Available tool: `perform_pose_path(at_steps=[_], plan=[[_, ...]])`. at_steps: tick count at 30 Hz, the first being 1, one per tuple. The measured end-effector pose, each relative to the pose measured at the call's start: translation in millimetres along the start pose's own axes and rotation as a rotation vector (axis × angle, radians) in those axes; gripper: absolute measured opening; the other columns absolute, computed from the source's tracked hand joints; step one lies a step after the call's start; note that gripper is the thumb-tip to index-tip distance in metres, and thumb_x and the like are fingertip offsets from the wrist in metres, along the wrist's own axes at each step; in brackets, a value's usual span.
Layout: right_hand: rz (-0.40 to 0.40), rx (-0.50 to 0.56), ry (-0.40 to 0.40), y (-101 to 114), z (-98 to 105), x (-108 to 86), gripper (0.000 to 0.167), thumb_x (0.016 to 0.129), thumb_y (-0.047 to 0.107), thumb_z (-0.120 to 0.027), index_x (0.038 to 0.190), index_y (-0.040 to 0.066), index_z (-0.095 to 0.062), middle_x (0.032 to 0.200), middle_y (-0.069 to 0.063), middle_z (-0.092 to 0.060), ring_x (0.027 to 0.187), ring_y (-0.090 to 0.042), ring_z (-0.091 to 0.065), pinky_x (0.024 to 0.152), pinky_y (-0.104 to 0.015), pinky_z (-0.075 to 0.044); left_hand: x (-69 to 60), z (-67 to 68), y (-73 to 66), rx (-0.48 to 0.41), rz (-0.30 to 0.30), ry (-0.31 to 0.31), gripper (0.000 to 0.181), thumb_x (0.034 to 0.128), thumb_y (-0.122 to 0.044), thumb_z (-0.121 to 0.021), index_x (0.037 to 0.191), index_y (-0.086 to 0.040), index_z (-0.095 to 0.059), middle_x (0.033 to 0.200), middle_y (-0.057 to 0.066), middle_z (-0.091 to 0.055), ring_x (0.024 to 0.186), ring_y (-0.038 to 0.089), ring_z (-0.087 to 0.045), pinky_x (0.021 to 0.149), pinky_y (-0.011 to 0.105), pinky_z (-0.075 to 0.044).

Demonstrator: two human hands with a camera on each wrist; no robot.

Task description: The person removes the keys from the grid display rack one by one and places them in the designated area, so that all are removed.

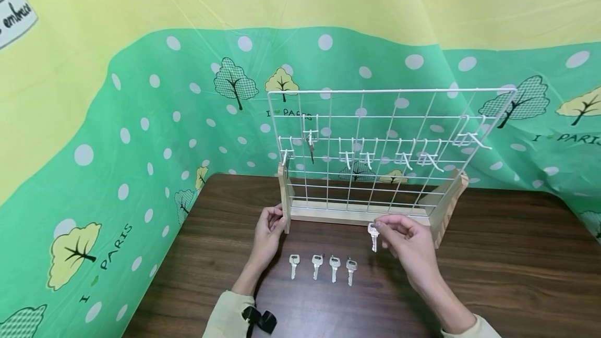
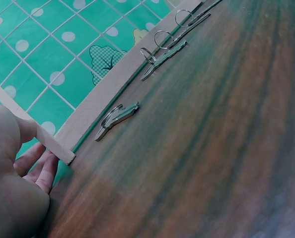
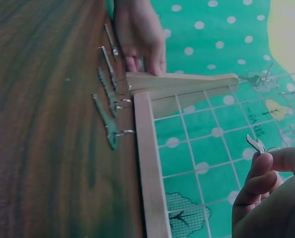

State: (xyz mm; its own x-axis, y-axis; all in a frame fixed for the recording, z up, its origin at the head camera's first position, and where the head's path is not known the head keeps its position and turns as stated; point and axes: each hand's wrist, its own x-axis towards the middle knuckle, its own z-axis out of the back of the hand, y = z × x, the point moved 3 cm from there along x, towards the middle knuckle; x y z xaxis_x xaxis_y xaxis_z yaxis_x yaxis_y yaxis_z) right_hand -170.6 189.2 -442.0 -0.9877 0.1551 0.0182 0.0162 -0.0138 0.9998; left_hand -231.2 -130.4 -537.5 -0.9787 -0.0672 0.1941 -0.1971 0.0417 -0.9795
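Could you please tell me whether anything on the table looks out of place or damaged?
Nothing looks spilled or plainly damaged. One small oddity in the head view: on the table, the leftmost key lies with a wider gap beside it than those between the other three keys in its row.

I see silver keys [image 1: 351, 266], a white wire grid [image 1: 394, 91], a dark brown, wood-grained table [image 1: 516, 265], and a green-and-yellow cloth [image 1: 141, 158], white-dotted and tree-printed.
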Motion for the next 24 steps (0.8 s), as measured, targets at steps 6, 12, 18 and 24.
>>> perform_pose_path(at_steps=[6,12,18,24], plan=[[-0.023,-0.048,-0.005,-11,4,-3.5,0.013,0.102,0.001,-0.077,0.108,-0.011,-0.075,0.079,0.003,-0.075,0.059,-0.008,-0.061,0.046,-0.017,-0.041,0.5,-0.3,-0.1,0.0,-0.001,0.003,0.017,0.1081,0.009,-0.058,0.121,0.015,-0.049,0.156,0.037,-0.053,0.149,0.047,-0.052,0.125,0.036,-0.045],[-0.053,-0.08,-0.004,-25,9,-5.8,0.014,0.102,0.002,-0.078,0.11,-0.009,-0.076,0.078,0.002,-0.075,0.06,-0.008,-0.06,0.045,-0.018,-0.04,0.6,0.0,0.5,-0.001,-0.001,0.004,0.016,0.1081,0.01,-0.057,0.12,0.015,-0.048,0.155,0.037,-0.054,0.148,0.047,-0.053,0.122,0.029,-0.046],[-0.074,-0.102,-0.006,-40,14,-7.5,0.014,0.101,0.002,-0.078,0.11,-0.009,-0.077,0.077,0.002,-0.074,0.059,-0.008,-0.059,0.044,-0.018,-0.038,0.1,-0.4,0.0,-0.003,0.007,0.004,0.016,0.108,0.01,-0.058,0.121,0.014,-0.049,0.156,0.035,-0.054,0.149,0.046,-0.052,0.122,0.028,-0.045],[-0.074,-0.12,0.011,-49,16,-8.9,0.014,0.101,0.001,-0.079,0.109,-0.009,-0.077,0.077,0.001,-0.075,0.059,-0.008,-0.059,0.043,-0.018,-0.036,0.0,-0.2,-0.7,0.014,-0.005,0.004,0.016,0.1085,0.008,-0.058,0.12,0.014,-0.049,0.155,0.036,-0.054,0.148,0.047,-0.053,0.121,0.027,-0.046]])
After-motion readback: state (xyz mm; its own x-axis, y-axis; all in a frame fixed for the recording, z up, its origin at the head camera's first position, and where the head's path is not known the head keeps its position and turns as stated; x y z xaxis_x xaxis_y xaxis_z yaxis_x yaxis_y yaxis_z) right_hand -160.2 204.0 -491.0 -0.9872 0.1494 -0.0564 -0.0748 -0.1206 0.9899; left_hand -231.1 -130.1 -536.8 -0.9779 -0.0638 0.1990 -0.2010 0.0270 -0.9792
